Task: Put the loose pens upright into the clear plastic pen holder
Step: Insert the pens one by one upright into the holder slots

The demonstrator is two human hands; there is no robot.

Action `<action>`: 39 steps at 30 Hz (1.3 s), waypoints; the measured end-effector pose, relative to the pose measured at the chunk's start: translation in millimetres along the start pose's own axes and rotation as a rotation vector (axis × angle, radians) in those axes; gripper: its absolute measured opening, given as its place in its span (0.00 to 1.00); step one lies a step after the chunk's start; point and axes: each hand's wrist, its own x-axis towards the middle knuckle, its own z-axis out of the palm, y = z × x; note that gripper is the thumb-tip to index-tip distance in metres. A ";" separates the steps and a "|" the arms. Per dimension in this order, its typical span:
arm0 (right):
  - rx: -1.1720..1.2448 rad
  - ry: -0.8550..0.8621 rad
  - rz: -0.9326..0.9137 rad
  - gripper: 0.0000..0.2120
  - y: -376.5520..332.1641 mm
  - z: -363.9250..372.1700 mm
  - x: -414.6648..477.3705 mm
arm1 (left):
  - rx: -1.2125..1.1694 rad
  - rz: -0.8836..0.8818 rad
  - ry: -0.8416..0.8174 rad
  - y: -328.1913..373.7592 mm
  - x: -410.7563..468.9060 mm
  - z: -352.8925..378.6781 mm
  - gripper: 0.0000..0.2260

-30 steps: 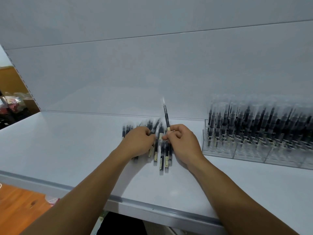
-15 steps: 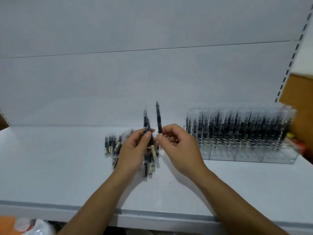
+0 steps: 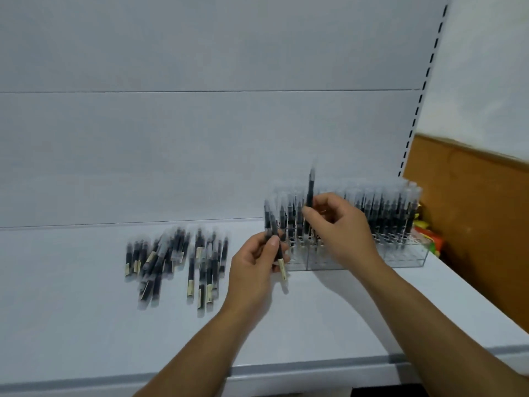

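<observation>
A pile of loose black pens (image 3: 174, 262) with clear caps lies flat on the white shelf (image 3: 86, 325). The clear plastic pen holder (image 3: 400, 253) stands at the back right, packed with several upright pens. My right hand (image 3: 340, 233) pinches one pen (image 3: 310, 190) upright, just above the holder's left part. My left hand (image 3: 254, 270) grips a couple of pens (image 3: 276, 247), tilted, right in front of the holder's left end.
The shelf's white back panel rises behind everything. A slotted upright (image 3: 418, 110) and a brown wooden board (image 3: 481, 224) bound the right side. Colourful packets (image 3: 429, 233) sit behind the holder's right end. The shelf's grey front edge (image 3: 286, 368) runs below my forearms.
Both hands have moved right, away from the pile and toward the holder. The right hand's pen now stands over the holder's left part. The view has swung right.
</observation>
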 end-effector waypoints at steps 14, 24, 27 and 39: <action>-0.344 -0.159 0.010 0.06 11.5 11.0 8.3 | 0.061 0.014 -0.016 -1.0 -1.6 -3.7 0.08; -0.547 -0.276 0.023 0.08 6.9 10.4 9.0 | 0.108 0.035 -0.049 2.8 -4.9 -1.4 0.08; -0.504 -0.260 0.037 0.05 8.0 5.7 5.6 | 0.090 0.021 -0.057 2.2 -4.8 -1.4 0.08; 0.116 -0.279 0.090 0.03 -4.6 3.2 -22.1 | 0.010 -0.033 -0.149 -5.5 -1.5 -3.0 0.10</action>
